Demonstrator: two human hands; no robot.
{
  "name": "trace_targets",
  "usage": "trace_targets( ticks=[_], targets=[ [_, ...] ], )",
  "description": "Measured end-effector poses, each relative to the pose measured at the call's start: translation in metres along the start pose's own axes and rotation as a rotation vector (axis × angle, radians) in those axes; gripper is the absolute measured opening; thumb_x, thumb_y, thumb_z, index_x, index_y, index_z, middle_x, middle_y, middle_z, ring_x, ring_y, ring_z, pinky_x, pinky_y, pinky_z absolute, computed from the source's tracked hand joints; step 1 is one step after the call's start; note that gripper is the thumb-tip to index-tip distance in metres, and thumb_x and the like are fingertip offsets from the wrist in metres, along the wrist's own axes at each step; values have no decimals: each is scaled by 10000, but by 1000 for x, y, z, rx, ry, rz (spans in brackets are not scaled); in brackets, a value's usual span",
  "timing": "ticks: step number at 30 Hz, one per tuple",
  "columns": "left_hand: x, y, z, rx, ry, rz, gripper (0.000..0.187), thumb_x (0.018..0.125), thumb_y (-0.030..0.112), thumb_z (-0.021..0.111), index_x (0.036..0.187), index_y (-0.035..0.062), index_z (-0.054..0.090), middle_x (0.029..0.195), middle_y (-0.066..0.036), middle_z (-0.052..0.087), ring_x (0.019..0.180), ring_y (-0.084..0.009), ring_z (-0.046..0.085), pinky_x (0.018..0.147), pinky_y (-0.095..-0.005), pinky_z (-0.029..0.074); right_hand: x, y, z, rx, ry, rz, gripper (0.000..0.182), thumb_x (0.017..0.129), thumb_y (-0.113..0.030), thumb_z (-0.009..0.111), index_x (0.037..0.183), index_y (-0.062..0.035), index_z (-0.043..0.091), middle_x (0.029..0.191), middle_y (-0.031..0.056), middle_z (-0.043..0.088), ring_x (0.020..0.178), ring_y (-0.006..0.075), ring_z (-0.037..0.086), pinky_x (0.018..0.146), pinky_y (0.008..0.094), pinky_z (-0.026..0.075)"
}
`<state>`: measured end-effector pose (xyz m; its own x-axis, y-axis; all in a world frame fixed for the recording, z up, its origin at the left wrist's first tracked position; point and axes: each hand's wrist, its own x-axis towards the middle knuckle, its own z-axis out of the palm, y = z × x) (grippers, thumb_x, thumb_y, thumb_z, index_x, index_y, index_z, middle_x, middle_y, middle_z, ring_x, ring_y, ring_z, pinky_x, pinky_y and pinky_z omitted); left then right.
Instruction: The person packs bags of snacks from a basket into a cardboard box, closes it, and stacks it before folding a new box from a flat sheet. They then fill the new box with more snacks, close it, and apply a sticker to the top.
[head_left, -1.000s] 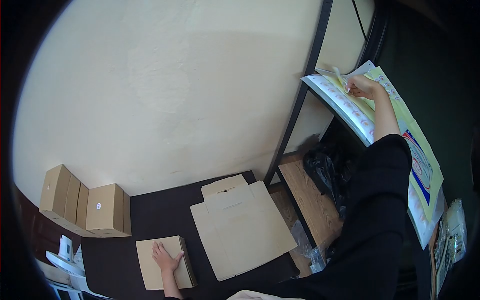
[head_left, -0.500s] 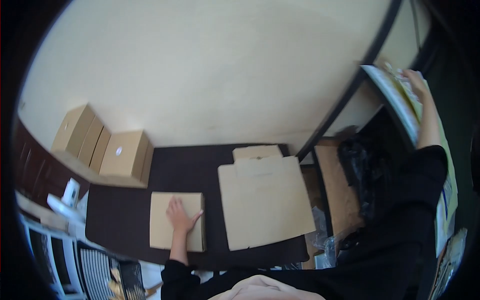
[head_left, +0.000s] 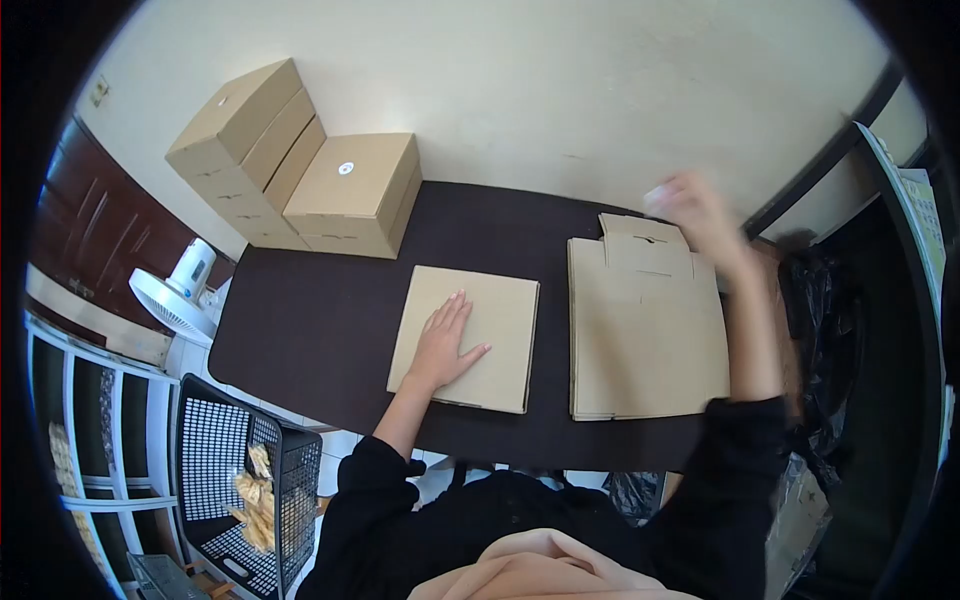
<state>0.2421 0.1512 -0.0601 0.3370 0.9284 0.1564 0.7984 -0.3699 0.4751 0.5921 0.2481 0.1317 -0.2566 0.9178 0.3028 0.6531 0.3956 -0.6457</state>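
My left hand [head_left: 443, 347] lies flat with fingers stretched on the top of a closed, square cardboard box [head_left: 500, 345] on the dark table. Raised above the table's right rear, my right hand [head_left: 695, 212] is blurred by motion, its fingers drawn together. A small white piece [head_left: 657, 197] shows at those fingertips; I cannot tell its kind. Below that hand lies a stack of flat, unfolded cardboard box blanks [head_left: 650, 330], tabs toward the wall.
Closed cardboard boxes [head_left: 350, 190] stand stacked at the table's back left, white round stickers on top. A white fan [head_left: 180, 290] and a black basket [head_left: 215, 450] with tan pieces are left of the dark table [head_left: 310, 320]. A shelf unit [head_left: 915, 230] stands right.
My right hand has come from the papers on the right-hand shelf back over the table. The view has turned rightward to leftward and down; my left hand stays on the box.
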Motion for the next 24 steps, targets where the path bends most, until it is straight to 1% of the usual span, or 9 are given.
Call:
trace_targets(
  ticks=[1, 2, 3, 5, 8, 10, 12, 16, 24],
  targets=[
    [-8, 0, 0, -4, 2, 0, 760, 744, 450, 569, 1300, 4, 305, 1382, -143, 267, 1296, -255, 216, 1033, -436, 184, -12, -4, 51, 2, -19, 38, 167, 827, -184, 518, 896, -35, 549, 956, 101, 543, 909, 216, 516, 828, 327, 398],
    [-18, 3, -1, 78, 16, -11, 741, 758, 443, 557, 1299, 3, 307, 1379, -150, 269, 1294, -258, 219, 1039, -434, 177, -22, -2, 96, 54, -27, -298, 146, 808, -160, 536, 868, -30, 561, 931, 123, 537, 895, 264, 515, 827, 340, 399],
    [-28, 6, -2, 160, 25, -21, 722, 772, 437, 545, 1297, 2, 309, 1376, -157, 271, 1292, -261, 222, 1046, -431, 170, -32, -18, 127, 123, -173, -202, 131, 789, -132, 545, 867, -29, 569, 914, 135, 526, 896, 291, 510, 818, 349, 402],
    [-43, 9, -3, 180, 33, -19, 721, 772, 445, 543, 1293, 1, 316, 1370, -160, 280, 1291, -262, 224, 1048, -422, 171, -52, -19, 189, 167, -283, -112, 139, 792, -132, 533, 863, -17, 566, 906, 148, 515, 898, 300, 510, 807, 359, 407],
    [-54, 5, -11, 134, 55, 6, 722, 760, 440, 562, 1286, 5, 326, 1346, -161, 314, 1268, -273, 260, 1034, -417, 194, -64, -36, 233, 160, -372, -6, 163, 799, -164, 519, 846, -17, 572, 883, 155, 504, 859, 301, 516, 790, 359, 416],
    [-52, 0, -18, 62, 70, 30, 725, 748, 427, 583, 1284, 10, 328, 1328, -158, 340, 1246, -283, 294, 1019, -421, 217, -62, -42, 246, 110, -394, 10, 161, 797, -168, 522, 847, -24, 576, 881, 154, 502, 859, 299, 517, 788, 360, 417],
    [-45, -7, -27, -53, 60, 44, 698, 717, 417, 617, 1248, 34, 376, 1219, -131, 433, 1123, -272, 401, 944, -420, 282, -56, -44, 255, 51, -415, 10, 161, 789, -177, 537, 846, -36, 589, 870, 159, 516, 852, 299, 521, 775, 364, 420],
    [-35, -18, -32, 15, 94, 111, 635, 702, 406, 635, 1195, 67, 423, 1047, -90, 476, 972, -248, 441, 835, -365, 321, -48, -43, 260, -32, -476, 37, 179, 781, -197, 547, 845, -39, 601, 839, 163, 546, 839, 309, 530, 766, 371, 425],
    [-38, -20, -29, 28, 84, 136, 557, 727, 377, 612, 1177, 95, 443, 1084, -75, 469, 989, -239, 429, 868, -370, 321, -33, -45, 257, -179, -662, -33, 148, 773, -198, 548, 855, -95, 614, 860, 135, 555, 881, 290, 548, 764, 379, 434]
  ],
)
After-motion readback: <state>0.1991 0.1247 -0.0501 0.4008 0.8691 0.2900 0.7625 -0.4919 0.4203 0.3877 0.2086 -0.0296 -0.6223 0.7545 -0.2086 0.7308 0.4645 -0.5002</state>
